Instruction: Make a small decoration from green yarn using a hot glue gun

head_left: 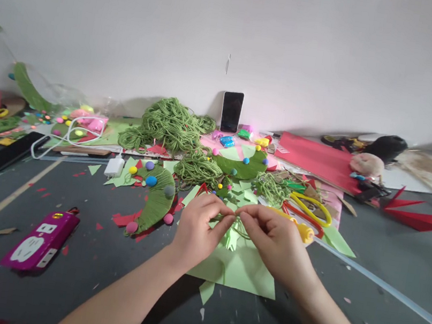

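My left hand and my right hand meet fingertip to fingertip over a light green paper sheet. Both are closed in a pinch on a strand of green yarn, part of which loops below the fingers. Cut pieces of pale green paper lie under it. Left of my left hand is a curved shape wound in green yarn, with coloured pompoms along it. A second yarn-wound curve lies beyond my hands, next to loose green yarn.
A large green yarn heap and an upright phone are at the back. Yellow-handled scissors and a glue gun with a clear stick lie right. A purple pouch and a white charger are left.
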{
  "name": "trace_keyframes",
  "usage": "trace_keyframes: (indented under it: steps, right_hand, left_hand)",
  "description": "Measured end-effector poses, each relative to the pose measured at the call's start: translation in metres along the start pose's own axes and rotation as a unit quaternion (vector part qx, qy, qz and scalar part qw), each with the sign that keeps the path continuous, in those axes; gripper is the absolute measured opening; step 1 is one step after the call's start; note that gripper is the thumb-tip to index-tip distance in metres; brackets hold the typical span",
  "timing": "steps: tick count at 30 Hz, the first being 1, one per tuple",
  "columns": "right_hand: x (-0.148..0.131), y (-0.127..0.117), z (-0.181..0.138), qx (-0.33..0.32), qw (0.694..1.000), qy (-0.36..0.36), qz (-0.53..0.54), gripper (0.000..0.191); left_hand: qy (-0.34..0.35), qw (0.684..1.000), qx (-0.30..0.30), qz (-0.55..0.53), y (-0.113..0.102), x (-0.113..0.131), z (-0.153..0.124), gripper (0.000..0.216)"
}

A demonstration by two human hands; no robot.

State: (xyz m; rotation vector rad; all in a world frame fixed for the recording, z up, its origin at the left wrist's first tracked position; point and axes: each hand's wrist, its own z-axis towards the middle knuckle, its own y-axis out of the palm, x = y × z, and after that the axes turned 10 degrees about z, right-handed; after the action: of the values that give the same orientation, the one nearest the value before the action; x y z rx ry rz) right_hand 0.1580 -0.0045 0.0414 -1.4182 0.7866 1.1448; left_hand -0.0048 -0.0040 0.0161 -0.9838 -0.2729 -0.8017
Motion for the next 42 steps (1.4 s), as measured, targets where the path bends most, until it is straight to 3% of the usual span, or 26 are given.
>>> trace_keyframes:
  steps: [10,18,22,29,34,42]
  right_hand:
    - [0.004,0.001,0.0,-0.001,1.0,0.011,-0.029,0.026]
    - [-0.002,0.008,-0.008,0.048,0.99,-0.026,-0.131,0.028]
    - [-0.003,0.009,-0.007,0.046,0.995,-0.021,-0.088,0.028]
    - [-0.003,0.012,-0.004,0.025,0.991,0.043,0.121,0.032]
    - [0.001,0.01,0.0,0.015,0.992,0.054,0.11,0.04]
    - [0.006,0.007,0.005,-0.002,0.998,0.035,0.052,0.029]
  left_hand:
    - [0.099,0.988,0.046,0.106,0.003,0.001,-0.003,0.009]
    - [0.06,0.989,0.045,0.124,0.003,-0.004,-0.004,0.008]
    - [0.046,0.99,0.065,0.115,0.001,-0.004,-0.002,0.008]
    - [0.046,0.988,0.095,0.109,-0.002,-0.005,0.0,0.006]
    - [0.053,0.988,0.093,0.113,-0.001,-0.01,0.002,0.006]
    - [0.075,0.985,0.094,0.126,-0.002,-0.009,0.003,0.006]
